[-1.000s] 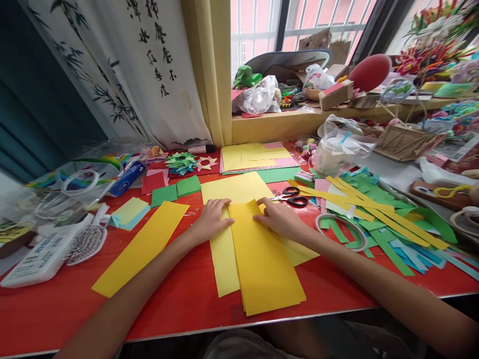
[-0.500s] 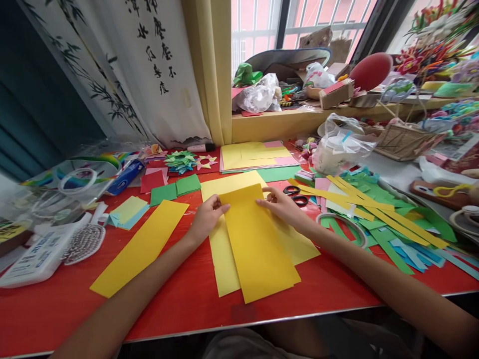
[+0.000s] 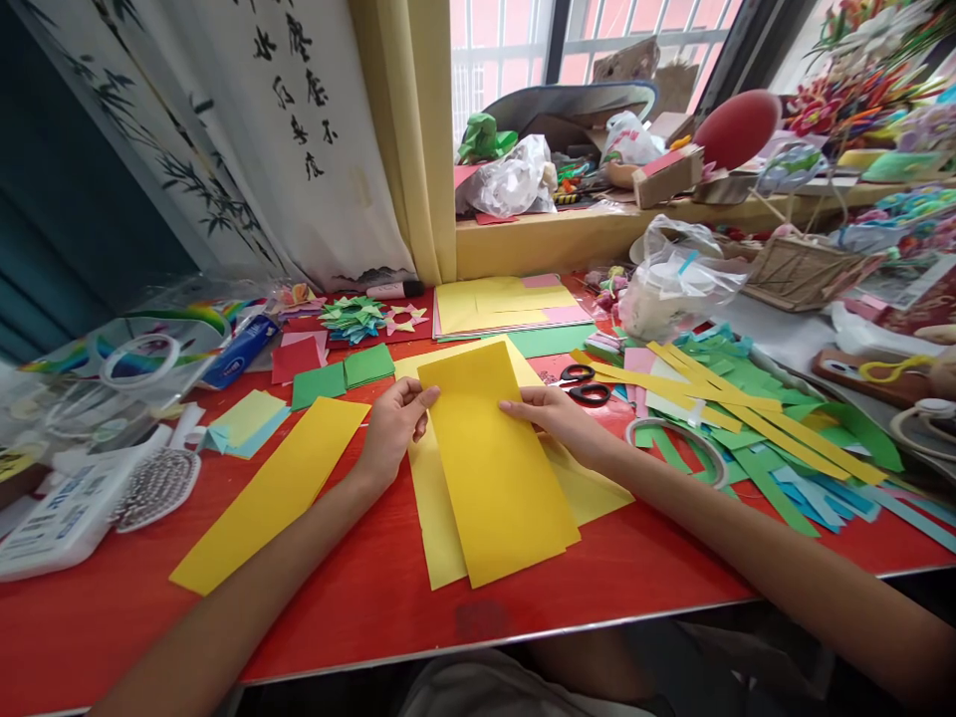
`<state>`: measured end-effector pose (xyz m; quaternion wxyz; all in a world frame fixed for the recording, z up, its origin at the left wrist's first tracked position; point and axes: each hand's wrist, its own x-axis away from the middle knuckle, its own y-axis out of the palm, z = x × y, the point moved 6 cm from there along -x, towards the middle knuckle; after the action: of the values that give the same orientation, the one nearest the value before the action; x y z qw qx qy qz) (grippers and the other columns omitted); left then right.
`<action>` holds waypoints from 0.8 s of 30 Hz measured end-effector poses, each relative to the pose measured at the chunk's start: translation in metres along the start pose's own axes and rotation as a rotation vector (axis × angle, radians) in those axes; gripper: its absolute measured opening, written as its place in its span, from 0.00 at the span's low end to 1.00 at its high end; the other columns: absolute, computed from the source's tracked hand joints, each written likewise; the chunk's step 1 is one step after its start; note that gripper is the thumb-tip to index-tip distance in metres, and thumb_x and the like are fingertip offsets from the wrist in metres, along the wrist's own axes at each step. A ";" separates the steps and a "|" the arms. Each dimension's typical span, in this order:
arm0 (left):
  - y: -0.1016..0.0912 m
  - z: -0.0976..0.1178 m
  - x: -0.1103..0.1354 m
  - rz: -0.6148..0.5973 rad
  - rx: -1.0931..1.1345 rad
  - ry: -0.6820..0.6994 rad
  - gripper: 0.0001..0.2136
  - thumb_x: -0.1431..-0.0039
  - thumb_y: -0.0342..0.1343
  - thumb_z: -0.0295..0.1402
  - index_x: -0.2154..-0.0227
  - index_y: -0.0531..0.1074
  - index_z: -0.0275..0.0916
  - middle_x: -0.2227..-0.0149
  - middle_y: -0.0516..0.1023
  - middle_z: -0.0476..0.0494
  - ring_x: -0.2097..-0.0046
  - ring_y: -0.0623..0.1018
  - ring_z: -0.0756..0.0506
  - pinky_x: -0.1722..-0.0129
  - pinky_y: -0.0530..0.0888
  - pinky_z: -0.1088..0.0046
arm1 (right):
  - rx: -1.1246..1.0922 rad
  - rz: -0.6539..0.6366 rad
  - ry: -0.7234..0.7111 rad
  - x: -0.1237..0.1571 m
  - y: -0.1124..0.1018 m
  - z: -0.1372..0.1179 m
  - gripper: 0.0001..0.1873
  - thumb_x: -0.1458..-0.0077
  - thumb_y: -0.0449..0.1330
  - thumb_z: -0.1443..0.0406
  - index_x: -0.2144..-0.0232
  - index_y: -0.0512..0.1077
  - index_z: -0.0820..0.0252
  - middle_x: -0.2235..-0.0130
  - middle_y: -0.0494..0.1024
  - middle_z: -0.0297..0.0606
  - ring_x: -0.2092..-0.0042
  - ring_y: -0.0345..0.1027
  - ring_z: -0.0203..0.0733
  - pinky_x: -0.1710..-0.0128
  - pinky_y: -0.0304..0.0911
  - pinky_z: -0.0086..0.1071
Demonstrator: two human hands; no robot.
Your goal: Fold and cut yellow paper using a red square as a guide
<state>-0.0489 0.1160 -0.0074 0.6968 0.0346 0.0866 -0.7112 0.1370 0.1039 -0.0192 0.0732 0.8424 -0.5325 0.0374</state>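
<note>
A deep-yellow paper rectangle (image 3: 493,468) lies lengthwise on the red table (image 3: 358,597), on top of paler yellow sheets (image 3: 437,518). My left hand (image 3: 392,433) pinches its left edge near the far corner, fingers closed on the paper. On the opposite edge, my right hand (image 3: 557,418) grips the same sheet near its far end. Black-handled scissors (image 3: 583,383) lie just beyond my right hand.
Another long yellow strip (image 3: 276,493) lies to the left. Green and red squares (image 3: 336,373), folded stars (image 3: 355,319) and a stack of sheets (image 3: 508,309) sit farther back. Green, yellow and blue strips (image 3: 754,428) and a tape ring (image 3: 679,448) crowd the right.
Both hands have slid the deep-yellow sheet away from me across the table, and the grip moved from its far end to its side edges. The view shifted slightly.
</note>
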 end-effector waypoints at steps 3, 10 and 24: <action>0.001 0.001 0.000 -0.016 -0.020 -0.007 0.11 0.51 0.56 0.40 0.74 0.65 0.38 0.78 0.63 0.55 0.81 0.60 0.57 0.83 0.58 0.80 | 0.056 0.108 -0.109 -0.001 -0.008 -0.004 0.13 0.50 0.57 0.57 0.70 0.72 0.61 0.67 0.76 0.38 0.67 0.69 0.38 0.71 0.62 0.29; 0.010 0.004 0.004 -0.131 -0.136 -0.055 0.10 0.50 0.55 0.39 0.74 0.67 0.37 0.76 0.67 0.53 0.81 0.61 0.57 0.82 0.59 0.79 | 0.031 0.219 -0.295 0.000 -0.019 -0.016 0.12 0.48 0.56 0.58 0.66 0.73 0.58 0.66 0.75 0.37 0.67 0.69 0.38 0.67 0.62 0.31; 0.014 0.007 0.009 -0.143 -0.129 -0.050 0.09 0.50 0.54 0.39 0.76 0.66 0.38 0.76 0.65 0.53 0.81 0.61 0.56 0.81 0.59 0.79 | -0.001 0.172 -0.256 -0.003 -0.018 -0.012 0.15 0.46 0.53 0.55 0.64 0.71 0.59 0.65 0.76 0.37 0.67 0.69 0.36 0.68 0.62 0.29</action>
<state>-0.0343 0.1059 -0.0028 0.6470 -0.0345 0.1172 -0.7526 0.1517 0.1159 -0.0095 0.0017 0.7915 -0.6078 -0.0646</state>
